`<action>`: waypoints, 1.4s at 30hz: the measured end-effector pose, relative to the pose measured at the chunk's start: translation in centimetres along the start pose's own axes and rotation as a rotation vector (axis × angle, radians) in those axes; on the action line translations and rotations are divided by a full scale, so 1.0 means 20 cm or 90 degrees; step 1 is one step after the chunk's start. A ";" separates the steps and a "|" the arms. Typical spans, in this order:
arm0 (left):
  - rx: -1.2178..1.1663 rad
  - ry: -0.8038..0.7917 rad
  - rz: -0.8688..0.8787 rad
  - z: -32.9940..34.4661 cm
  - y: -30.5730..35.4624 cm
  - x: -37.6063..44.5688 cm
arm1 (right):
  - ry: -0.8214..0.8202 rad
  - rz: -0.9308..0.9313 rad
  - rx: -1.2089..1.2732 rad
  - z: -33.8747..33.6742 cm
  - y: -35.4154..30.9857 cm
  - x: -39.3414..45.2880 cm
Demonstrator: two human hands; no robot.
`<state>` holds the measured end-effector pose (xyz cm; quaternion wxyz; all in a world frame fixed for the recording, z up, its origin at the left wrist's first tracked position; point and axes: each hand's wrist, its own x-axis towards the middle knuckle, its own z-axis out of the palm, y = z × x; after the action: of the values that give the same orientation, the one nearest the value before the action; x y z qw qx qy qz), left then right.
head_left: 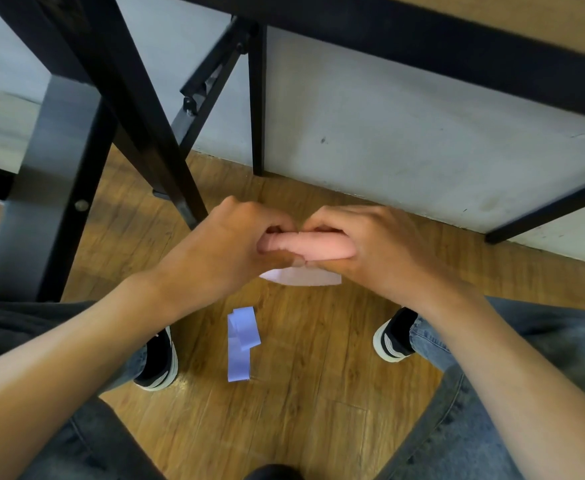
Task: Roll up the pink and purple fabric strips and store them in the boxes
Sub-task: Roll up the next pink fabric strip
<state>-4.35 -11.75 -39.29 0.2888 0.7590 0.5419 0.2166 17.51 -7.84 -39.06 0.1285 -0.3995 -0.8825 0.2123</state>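
I have both grips clamped on the pink fabric strip (310, 245): my left hand (228, 247) curls round one end of the roll, my right hand (381, 251) round the other, thumbs meeting beneath it. A loose pale tail of the strip hangs just under the grip. Nearer me, well below the grip, the purple fabric strip (240, 341) lies folded on the wooden floor (301, 393) between my shoes.

pink strip (310, 245) | purple strip (240, 341) | brown wood-grain floor (301, 393) | black-white shoes (159, 362)
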 end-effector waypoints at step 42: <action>-0.055 0.018 -0.023 -0.01 0.01 0.00 | -0.039 0.022 -0.044 0.00 -0.03 -0.01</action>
<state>-4.23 -11.78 -38.97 0.3175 0.7326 0.5499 0.2451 17.29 -8.34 -38.89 0.0841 -0.4121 -0.8857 0.1964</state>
